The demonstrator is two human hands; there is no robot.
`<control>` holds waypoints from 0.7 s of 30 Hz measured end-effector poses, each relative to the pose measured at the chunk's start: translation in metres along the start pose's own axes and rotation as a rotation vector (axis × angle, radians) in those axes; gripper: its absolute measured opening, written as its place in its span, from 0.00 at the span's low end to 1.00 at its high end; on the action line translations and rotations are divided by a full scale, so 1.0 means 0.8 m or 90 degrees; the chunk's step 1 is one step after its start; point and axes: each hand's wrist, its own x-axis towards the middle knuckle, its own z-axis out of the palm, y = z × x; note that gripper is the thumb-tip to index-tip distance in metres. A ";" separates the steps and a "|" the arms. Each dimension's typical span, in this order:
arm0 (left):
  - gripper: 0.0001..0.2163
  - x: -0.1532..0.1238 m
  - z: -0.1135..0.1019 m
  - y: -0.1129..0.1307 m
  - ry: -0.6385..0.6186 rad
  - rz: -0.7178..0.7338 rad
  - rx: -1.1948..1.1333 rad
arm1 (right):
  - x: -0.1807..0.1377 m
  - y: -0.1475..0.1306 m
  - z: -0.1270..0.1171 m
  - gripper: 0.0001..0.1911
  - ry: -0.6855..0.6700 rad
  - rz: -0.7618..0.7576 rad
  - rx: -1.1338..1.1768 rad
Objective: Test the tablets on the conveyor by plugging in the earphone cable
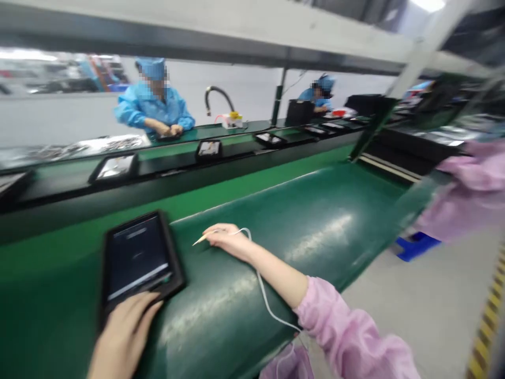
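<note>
A tablet point(136, 255) with a lit dark screen, in a thick black case or tray, lies on the green bench at left. My left hand point(124, 329) grips its lower edge, fingers bent over the rim. To the right of the tablet, my right hand point(224, 239) is closed around a thin pale stick with a pointed tip point(200, 240), which points left towards the screen. A white cord point(263, 297) runs from near my right wrist down past the bench edge; where it attaches is hidden.
Behind the green bench point(300, 210), a conveyor point(169, 171) carries several black trays point(117, 167). Two co-workers in blue point(153, 105) sit beyond it. A slanted post point(394, 100) and a person's pink sleeve point(469, 184) are at right, above a blue stool point(416, 246).
</note>
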 end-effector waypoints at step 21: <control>0.48 -0.071 -0.037 0.127 -0.241 -0.218 -0.018 | -0.029 0.004 0.015 0.22 0.058 -0.252 -0.861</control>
